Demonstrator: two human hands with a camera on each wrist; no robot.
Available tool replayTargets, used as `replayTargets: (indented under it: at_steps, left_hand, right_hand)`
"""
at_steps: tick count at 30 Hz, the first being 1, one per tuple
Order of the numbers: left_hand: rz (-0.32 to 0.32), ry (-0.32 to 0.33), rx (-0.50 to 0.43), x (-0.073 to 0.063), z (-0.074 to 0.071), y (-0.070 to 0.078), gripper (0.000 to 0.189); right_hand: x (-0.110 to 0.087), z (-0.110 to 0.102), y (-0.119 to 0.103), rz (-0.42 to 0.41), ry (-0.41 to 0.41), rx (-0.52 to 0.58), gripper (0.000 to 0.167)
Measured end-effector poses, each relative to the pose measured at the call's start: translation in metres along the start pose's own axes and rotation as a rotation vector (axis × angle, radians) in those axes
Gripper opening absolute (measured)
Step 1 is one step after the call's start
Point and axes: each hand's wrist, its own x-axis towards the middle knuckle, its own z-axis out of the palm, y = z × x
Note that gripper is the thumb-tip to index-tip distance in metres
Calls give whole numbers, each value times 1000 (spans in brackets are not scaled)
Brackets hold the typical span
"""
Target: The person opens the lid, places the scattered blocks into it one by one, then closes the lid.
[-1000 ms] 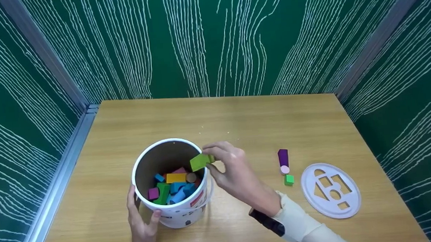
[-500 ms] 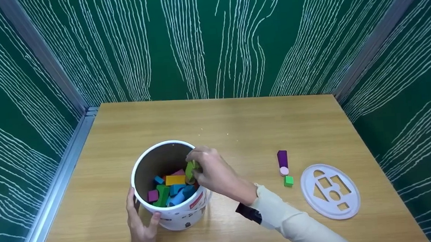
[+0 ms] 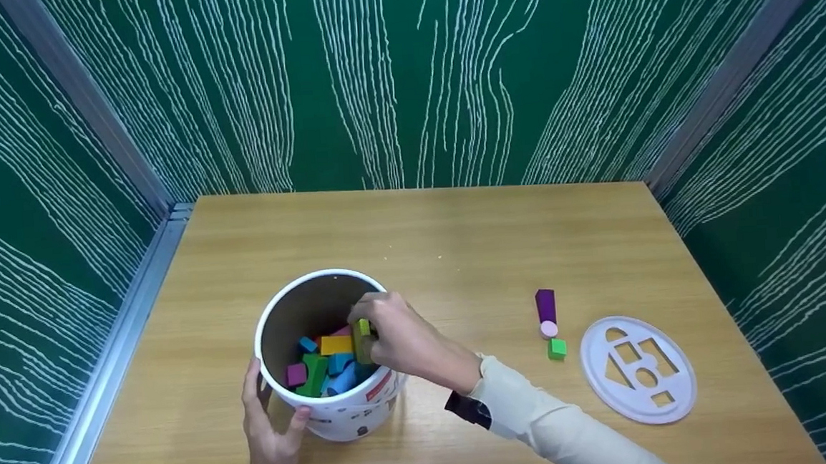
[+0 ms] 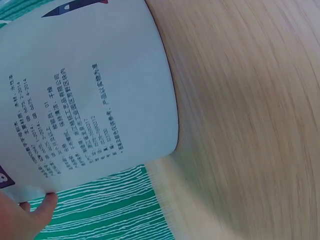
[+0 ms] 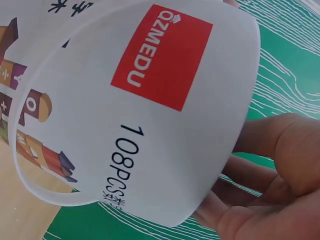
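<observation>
A white bucket (image 3: 342, 416) of coloured toy blocks stands on the table in the head view. My left hand (image 3: 271, 438) grips its near left side, thumb in front and fingers round the side. In the left wrist view, part of that hand (image 4: 27, 217) touches the printed wall. Reaching over the right part of the rim, my right hand (image 3: 405, 340) pinches a yellow-green block (image 3: 360, 341) just inside the bucket. The right wrist view shows the bucket's red label (image 5: 162, 57) and my right hand (image 5: 275, 185) bent over the rim; the block is hidden there.
Right of the bucket lie a purple block (image 3: 546, 305), a pale pink round block (image 3: 549, 330) and a green cube (image 3: 557, 349). A white lid (image 3: 602, 392) with shaped holes lies further right. Green walls with white lines enclose the wooden table (image 3: 456, 229).
My right hand has carried the yellow-green block from above the right rim down and left into the bucket, and the block has turned more upright. My left hand has stayed in place.
</observation>
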Motion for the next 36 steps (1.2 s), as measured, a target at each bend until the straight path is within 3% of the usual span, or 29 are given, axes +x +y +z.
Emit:
replayTargets:
  at_steps: [4, 14, 21, 28, 34, 36]
  left_hand:
    - [51, -11, -35, 1, -1, -2, 88]
    - [6, 4, 23, 0, -2, 0, 90]
    - [32, 3, 4, -1, -3, -1, 88]
    - [1, -1, 11, -1, -1, -3, 89]
    - [149, 36, -40, -1, 1, -10, 88]
    - [157, 39, -43, -1, 2, -9, 88]
  right_hand:
    - [-7, -5, -2, -41, 29, 28, 21]
    - [-31, -22, -4, -21, 138, -38, 21]
    - [-46, -29, 7, -16, 242, -64, 20]
    - [-63, -32, 19, 10, 307, -68, 23]
    - [-79, -31, 35, 25, 393, -85, 24]
    - [-85, -31, 40, 40, 409, -93, 24]
